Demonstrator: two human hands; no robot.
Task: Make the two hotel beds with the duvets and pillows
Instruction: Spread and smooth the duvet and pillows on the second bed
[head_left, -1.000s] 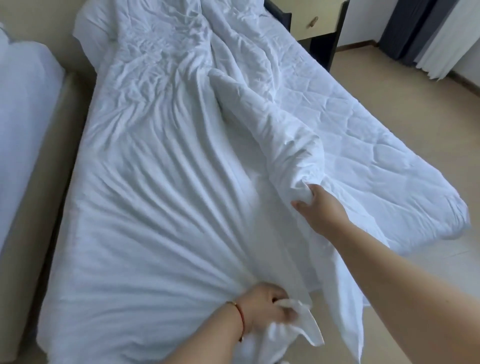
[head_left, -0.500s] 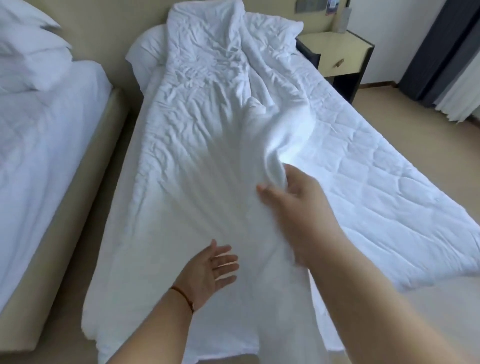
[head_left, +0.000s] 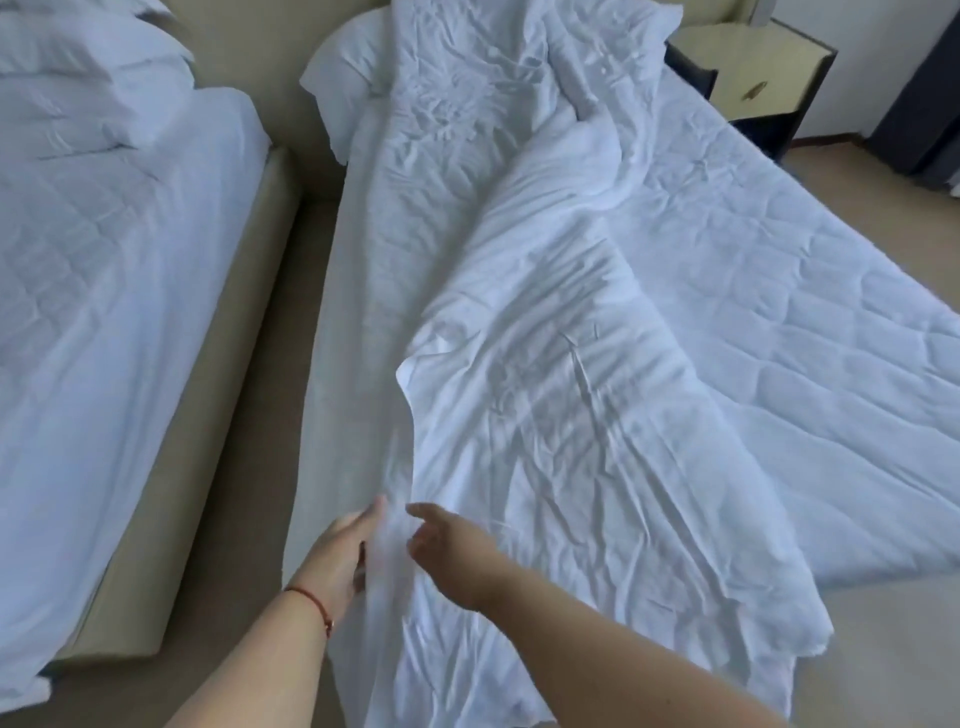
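Left hand and right hand, lower centre of frame, fingers extended and relaxed against crumpled white duvet cover; quilted white duvet spread at right; white pillows at upper left.

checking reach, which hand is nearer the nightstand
Right. The right hand lies on the duvet cover, on the nightstand's side; the left hand sits further left, at the cover's edge.
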